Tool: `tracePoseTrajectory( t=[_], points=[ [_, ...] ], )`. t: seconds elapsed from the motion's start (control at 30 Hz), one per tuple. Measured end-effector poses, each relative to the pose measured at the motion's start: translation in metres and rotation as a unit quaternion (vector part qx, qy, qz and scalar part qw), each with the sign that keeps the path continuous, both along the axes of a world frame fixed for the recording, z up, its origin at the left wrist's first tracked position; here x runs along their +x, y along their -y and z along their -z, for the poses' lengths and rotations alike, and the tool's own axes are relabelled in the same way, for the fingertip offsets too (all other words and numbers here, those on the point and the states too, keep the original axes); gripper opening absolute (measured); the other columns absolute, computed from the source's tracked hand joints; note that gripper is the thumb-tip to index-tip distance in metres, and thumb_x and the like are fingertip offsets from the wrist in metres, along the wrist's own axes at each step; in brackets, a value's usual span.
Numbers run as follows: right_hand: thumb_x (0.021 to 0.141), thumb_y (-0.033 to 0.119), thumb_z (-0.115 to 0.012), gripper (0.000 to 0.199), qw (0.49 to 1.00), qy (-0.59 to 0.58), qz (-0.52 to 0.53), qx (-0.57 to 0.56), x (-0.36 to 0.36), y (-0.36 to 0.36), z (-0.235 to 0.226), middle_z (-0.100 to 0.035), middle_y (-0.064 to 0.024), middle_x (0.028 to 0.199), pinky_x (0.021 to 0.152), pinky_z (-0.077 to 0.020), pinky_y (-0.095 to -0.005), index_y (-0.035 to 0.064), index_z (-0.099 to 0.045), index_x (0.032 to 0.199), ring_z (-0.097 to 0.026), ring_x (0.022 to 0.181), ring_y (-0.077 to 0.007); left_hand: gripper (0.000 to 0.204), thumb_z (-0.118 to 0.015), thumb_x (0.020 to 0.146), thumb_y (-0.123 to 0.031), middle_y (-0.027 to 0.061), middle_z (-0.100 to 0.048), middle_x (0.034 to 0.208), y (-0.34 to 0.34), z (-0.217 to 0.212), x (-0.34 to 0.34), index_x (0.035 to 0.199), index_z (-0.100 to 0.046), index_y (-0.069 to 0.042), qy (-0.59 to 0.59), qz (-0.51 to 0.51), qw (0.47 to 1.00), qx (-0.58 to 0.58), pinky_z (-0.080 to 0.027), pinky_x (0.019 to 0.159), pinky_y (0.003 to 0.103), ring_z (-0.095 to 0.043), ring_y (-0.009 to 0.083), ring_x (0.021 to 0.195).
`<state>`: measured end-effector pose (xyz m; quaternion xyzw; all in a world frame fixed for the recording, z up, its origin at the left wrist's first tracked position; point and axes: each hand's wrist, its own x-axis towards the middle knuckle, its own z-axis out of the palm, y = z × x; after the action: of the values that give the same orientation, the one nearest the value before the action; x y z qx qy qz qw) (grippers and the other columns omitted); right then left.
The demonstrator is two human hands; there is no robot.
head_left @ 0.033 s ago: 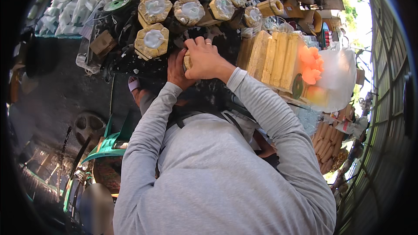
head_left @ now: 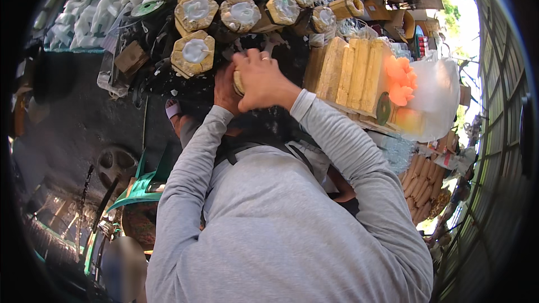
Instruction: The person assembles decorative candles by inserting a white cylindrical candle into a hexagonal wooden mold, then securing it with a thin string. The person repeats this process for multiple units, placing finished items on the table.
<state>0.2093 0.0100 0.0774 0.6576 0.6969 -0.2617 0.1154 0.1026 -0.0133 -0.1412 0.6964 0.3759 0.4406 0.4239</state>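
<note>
Between my two hands is a yellow-tan block (head_left: 238,83), mostly hidden by my fingers; only a slice of its edge shows. My left hand (head_left: 225,91) is closed around its left side. My right hand (head_left: 265,81), with a ring on one finger, arches over its top and right side. Just beyond, several octagonal yellow moulds (head_left: 192,55) stand upright, their tops filled with whitish, wax-like material. A thin string or wick shows at some of the tops. The dark, stained work surface (head_left: 292,67) lies under and beyond my hands.
Long yellow mould pieces (head_left: 348,76) stand in a row at the right, beside an orange flower-shaped piece (head_left: 400,82) and a cloudy plastic bag (head_left: 441,98). White elongated pieces (head_left: 101,8) are heaped far left. A green plastic chair (head_left: 137,191) stands at the lower left.
Both hands, with the block between them, have shifted slightly nearer and to the left. The right hand's fingers have tilted a little around it. The scene has moved slightly in the view.
</note>
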Motion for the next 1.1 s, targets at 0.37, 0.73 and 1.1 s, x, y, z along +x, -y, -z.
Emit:
tracePoseTrajectory(
  t=[0.37,0.73,1.1],
  points=[
    [0.095,0.005,-0.065,0.045,0.939,-0.005,0.241,0.245,0.107,0.104,0.085,-0.065,-0.0305,0.13,0.089,-0.0616,-0.0467,-0.0064,-0.058,0.137,-0.074,0.106,-0.0415,0.092,-0.095,0.072,-0.016,0.0163,-0.066,0.133,0.015,-0.084,-0.007,0.147,-0.044,-0.001,0.227,0.046,0.914,-0.332,-0.055,0.108,0.042,-0.068,0.0297,0.121],
    [0.1,0.008,-0.056,0.019,0.904,0.1,0.366,0.198,0.127,0.053,0.133,-0.074,-0.0239,0.099,0.077,-0.0617,-0.0519,0.0001,-0.069,0.11,-0.075,0.089,-0.0435,0.06,-0.055,0.1,-0.064,0.0099,-0.068,0.136,-0.016,-0.068,-0.005,0.138,-0.065,-0.019,0.496,0.012,0.444,-0.746,-0.053,0.109,0.059,-0.064,0.0372,0.125],
    [0.093,0.011,-0.086,0.02,0.655,-0.611,0.439,0.068,0.076,0.134,0.025,-0.068,0.0042,0.092,0.076,-0.0515,-0.0214,0.0073,-0.069,0.104,-0.061,0.084,-0.0045,0.061,-0.07,0.104,-0.046,0.0176,-0.07,0.126,0.065,-0.152,-0.045,0.143,-0.06,0.0,0.086,0.149,0.799,-0.576,-0.062,0.089,0.04,-0.071,0.0239,0.105]
  ],
)
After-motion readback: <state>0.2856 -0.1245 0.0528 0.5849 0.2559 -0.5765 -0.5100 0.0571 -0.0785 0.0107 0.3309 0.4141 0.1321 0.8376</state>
